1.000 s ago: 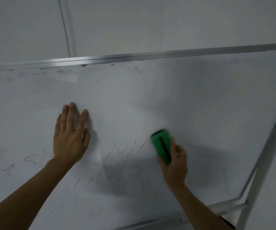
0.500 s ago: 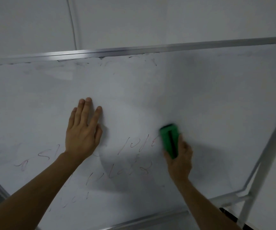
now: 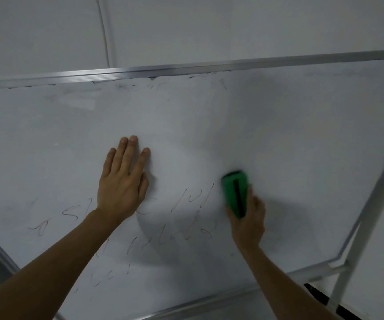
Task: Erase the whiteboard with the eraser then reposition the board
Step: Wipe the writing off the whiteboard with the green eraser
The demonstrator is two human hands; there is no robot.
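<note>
While I look down through the head camera, the whiteboard (image 3: 290, 146) fills most of the view, tilted on its metal stand (image 3: 371, 215). My right hand (image 3: 247, 224) grips a green eraser (image 3: 235, 192), fingers curled round its lower end, its underside pressed against the board. The eraser's long axis runs up and down the board, its top leaning slightly left. My left hand (image 3: 121, 181) lies flat on the board well to the left, fingers (image 3: 128, 153) straight and close together, holding nothing; it seems to brace the panel.

Faint red writing (image 3: 186, 236) is left on the board. One row starts just beside the eraser's left edge, a second sits below it, and more trails down and left past my left forearm. Above and to the right of the eraser the board looks wiped.

I judge the next stroke must go left and down, broadside to the eraser's length. The right hand is the nearer one. My left wrist lies over part of the upper row and may need to lift away.
</note>
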